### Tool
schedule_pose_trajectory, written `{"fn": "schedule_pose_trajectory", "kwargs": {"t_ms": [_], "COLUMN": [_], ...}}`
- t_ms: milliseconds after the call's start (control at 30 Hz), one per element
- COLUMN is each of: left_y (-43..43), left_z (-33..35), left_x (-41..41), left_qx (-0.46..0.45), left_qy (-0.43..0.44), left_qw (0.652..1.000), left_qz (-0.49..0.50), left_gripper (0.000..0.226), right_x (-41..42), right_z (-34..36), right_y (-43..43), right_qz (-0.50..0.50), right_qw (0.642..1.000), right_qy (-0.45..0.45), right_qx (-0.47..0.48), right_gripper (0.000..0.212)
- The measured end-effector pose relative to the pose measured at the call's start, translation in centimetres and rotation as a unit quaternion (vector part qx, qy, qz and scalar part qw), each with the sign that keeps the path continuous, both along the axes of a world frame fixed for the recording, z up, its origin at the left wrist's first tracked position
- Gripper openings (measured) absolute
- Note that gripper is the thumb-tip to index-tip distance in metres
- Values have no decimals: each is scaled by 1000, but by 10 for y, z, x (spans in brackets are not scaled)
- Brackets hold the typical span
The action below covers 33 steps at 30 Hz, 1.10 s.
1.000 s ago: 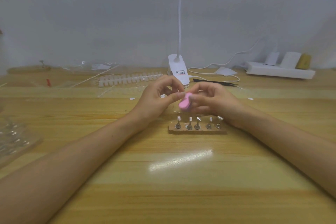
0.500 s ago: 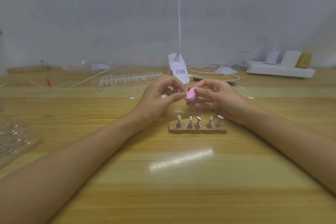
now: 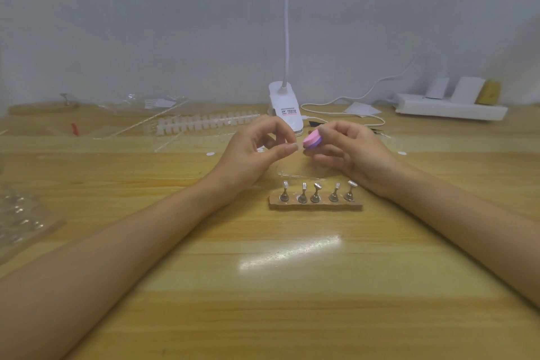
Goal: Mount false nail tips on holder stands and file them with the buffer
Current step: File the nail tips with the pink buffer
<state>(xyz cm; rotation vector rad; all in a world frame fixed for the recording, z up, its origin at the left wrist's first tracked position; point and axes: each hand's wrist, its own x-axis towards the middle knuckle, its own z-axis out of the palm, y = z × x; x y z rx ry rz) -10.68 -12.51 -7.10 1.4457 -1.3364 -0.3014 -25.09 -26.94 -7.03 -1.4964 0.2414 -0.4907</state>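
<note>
Left hand (image 3: 257, 152): raised over the middle of the counter (image 3: 292, 286). Its thumb and forefinger pinch a tiny clear false nail tip (image 3: 294, 145) that I can barely make out; the other fingers are loosely curled.
Right hand (image 3: 353, 152): just right of the left hand, with its fingers curled round a small pink-and-purple foam buffer block (image 3: 312, 140). The block's left end pokes out towards the tip.
Gap: buffer and tip sit just beside each other. I cannot tell whether they touch.
Holder stands: five small metal stands in a row on a brown cork-like strip (image 3: 315, 205), near side of both hands. Each one seems to carry a pale tip on top.
Step, as I judge it: filing a tip held in the fingers, not on a stand.
How the tip will handle: I expect it to be feather-light, thin, springy and slick. It would likely flick away under a hard stroke or crack if squeezed flat.
Where I would hold: by its side edges near the root, leaving the free edge bare for the buffer.
Buffer: likely soft and light, so I would grip it mid-body.
Spare tips: a long clear plastic strip of them (image 3: 204, 124) lies far left.
Far edge: a white clip lamp (image 3: 285, 108) and a white power strip (image 3: 450, 110).
</note>
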Motion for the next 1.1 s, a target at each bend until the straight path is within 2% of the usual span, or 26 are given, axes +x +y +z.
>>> {"fn": "schedule_pose_trajectory", "kwargs": {"t_ms": [100,233,300,367,467,567,700,833,967,1100], "left_y": [0,-1,-1,-1,-2,-1,-1,-2,-2,-2], "left_z": [0,0,-1,-1,-2,-2,0,-2,-2,-3], "left_x": [0,0,1,2,2,2,1,3,3,5], "left_qx": [0,2,-1,0,2,-1,-2,-1,-8,3], "left_qy": [11,2,11,13,8,15,11,26,15,52], "left_qw": [1000,1000,1000,1000,1000,1000,1000,1000,1000,999], "left_qz": [2,-3,0,0,-2,-6,-11,-7,-14,-9], "left_gripper": [10,12,11,11,11,10,13,13,14,16], "right_x": [0,1,0,1,1,1,1,1,0,0], "right_z": [-1,-1,-1,-2,0,-1,0,-2,0,-2], "right_y": [4,2,3,5,1,4,1,2,-1,4], "right_qz": [52,-9,26,32,-17,40,-6,47,-9,50], "right_qw": [996,1000,998,997,1000,996,1000,996,1000,996], "right_qy": [39,-1,25,33,-3,36,0,33,-17,28], "right_qx": [-61,-15,-45,-64,0,-67,-13,-69,9,-71], "right_gripper": [17,12,9,12,13,14,20,24,26,24]}}
